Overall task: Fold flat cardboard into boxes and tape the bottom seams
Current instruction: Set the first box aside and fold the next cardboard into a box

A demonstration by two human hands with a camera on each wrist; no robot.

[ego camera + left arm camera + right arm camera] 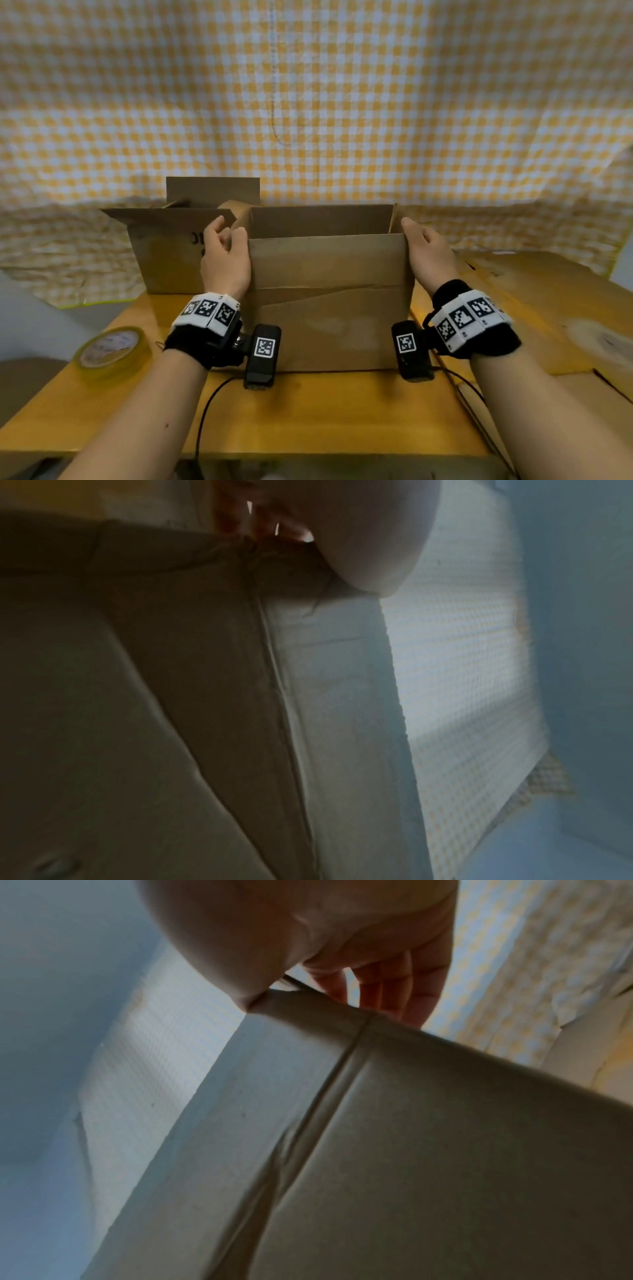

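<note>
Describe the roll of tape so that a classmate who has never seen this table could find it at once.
Start at the yellow wooden table and go to its near left corner, left of the person's left forearm. There lies the flat, yellowish clear roll of tape. It is the only round thing; its neighbours are brown cardboard boxes.

- The rear cardboard box [171,253] bears dark printed characters on its front face, just left of the left hand [224,260], which hides most of them; what shows cannot be read.
- The tape roll [111,351] on the counter [342,411] has faint print on its core, too blurred to read.
- The wristbands [205,311] carry black-and-white square code markers, with no letters.
</note>
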